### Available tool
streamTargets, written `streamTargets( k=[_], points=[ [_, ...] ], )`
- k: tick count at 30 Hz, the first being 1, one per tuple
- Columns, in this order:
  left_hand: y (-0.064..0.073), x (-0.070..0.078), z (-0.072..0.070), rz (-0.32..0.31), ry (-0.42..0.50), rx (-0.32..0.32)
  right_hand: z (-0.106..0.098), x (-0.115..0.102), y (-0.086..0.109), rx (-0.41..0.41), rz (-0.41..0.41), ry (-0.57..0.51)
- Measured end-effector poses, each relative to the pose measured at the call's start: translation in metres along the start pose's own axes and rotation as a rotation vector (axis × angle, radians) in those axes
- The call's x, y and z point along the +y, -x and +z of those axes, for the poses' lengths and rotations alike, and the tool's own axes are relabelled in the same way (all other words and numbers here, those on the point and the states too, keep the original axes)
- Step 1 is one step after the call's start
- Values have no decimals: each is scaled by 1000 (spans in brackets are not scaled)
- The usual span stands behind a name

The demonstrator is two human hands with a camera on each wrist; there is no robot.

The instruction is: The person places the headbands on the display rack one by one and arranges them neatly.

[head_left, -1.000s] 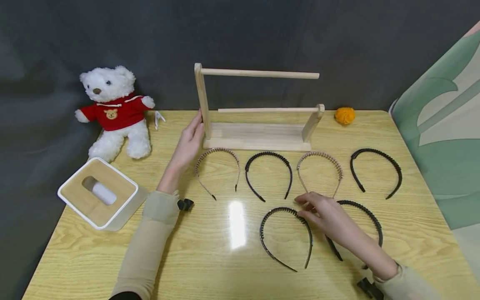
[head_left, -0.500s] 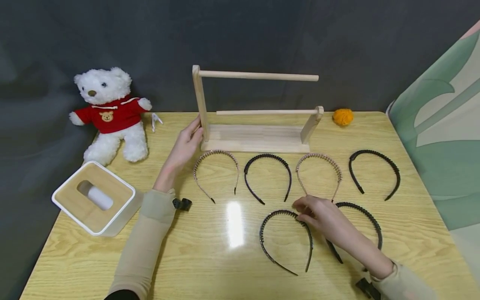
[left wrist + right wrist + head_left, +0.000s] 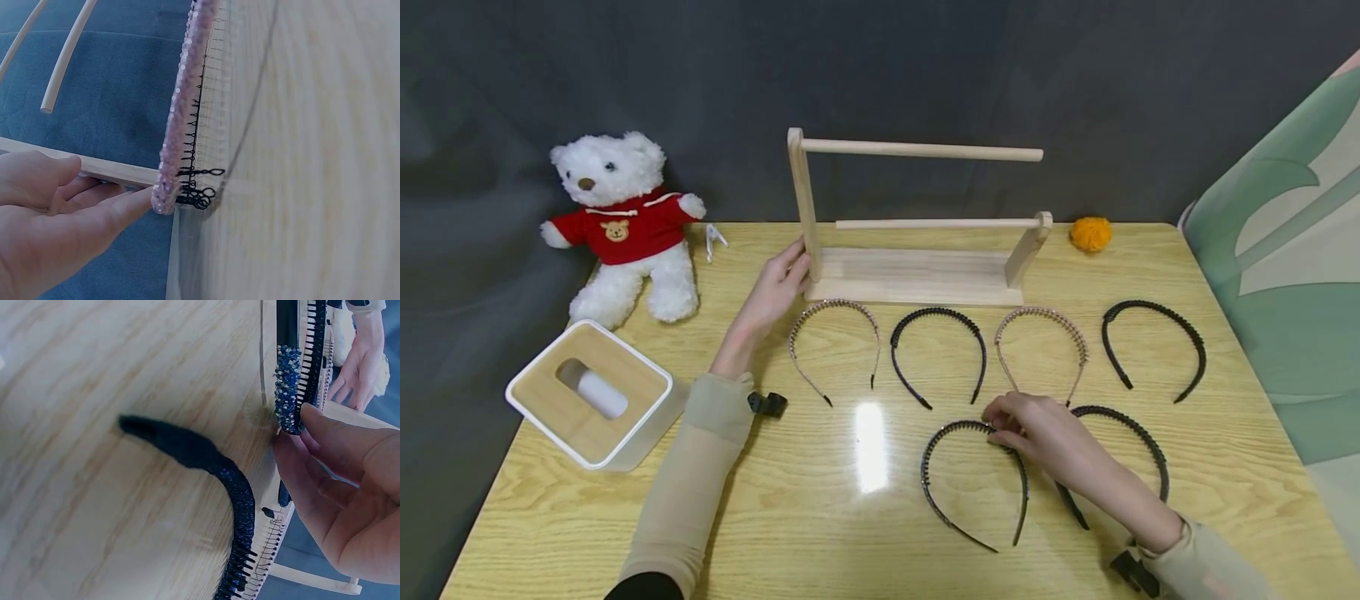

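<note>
My left hand (image 3: 771, 287) holds the left upright of a pale wooden rack (image 3: 917, 275) with two horizontal rods. In the left wrist view, the thumb lies on one side of the upright and the fingers curl behind it. My right hand (image 3: 1045, 429) pinches the upper right of a dark, glittery toothed headband (image 3: 927, 487) lying at the front. The right wrist view shows thumb and fingertips at the sparkly band (image 3: 287, 384). Just right of it, a black headband (image 3: 1157, 454) is partly hidden by the right forearm.
Behind them lie a pink headband (image 3: 795, 327), a black headband (image 3: 980, 350), another pink headband (image 3: 1078, 342) and another black headband (image 3: 1198, 346). A white teddy bear (image 3: 617, 237) and wooden-lidded box (image 3: 647, 421) stand left. Orange yarn (image 3: 1091, 234) sits at the back right.
The right hand's fingertips have shifted slightly left along the top of the front headband. The left hand stays on the rack, and the headbands have kept their places.
</note>
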State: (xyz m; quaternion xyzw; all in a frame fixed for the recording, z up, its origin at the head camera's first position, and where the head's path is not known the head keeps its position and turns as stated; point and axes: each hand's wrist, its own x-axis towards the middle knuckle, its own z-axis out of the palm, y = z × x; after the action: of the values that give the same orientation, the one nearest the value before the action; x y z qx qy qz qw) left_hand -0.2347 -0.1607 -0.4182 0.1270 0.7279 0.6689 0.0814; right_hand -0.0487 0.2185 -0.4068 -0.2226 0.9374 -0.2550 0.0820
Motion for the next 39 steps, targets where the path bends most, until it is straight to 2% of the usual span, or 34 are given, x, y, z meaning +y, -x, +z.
streamTargets(
  k=[14,27,35,39],
  points=[
    [4,1,0,-16,5,17,2,2,-1,-3,-35,29],
    [-2,4,1,1,4,35,-12,2,-2,-37,-66,34],
    [0,4,1,-21,-9,32,-14,0,2,-51,-51,-22],
    [1,3,1,-26,7,27,-11,7,4,-60,-56,-39]
  ],
)
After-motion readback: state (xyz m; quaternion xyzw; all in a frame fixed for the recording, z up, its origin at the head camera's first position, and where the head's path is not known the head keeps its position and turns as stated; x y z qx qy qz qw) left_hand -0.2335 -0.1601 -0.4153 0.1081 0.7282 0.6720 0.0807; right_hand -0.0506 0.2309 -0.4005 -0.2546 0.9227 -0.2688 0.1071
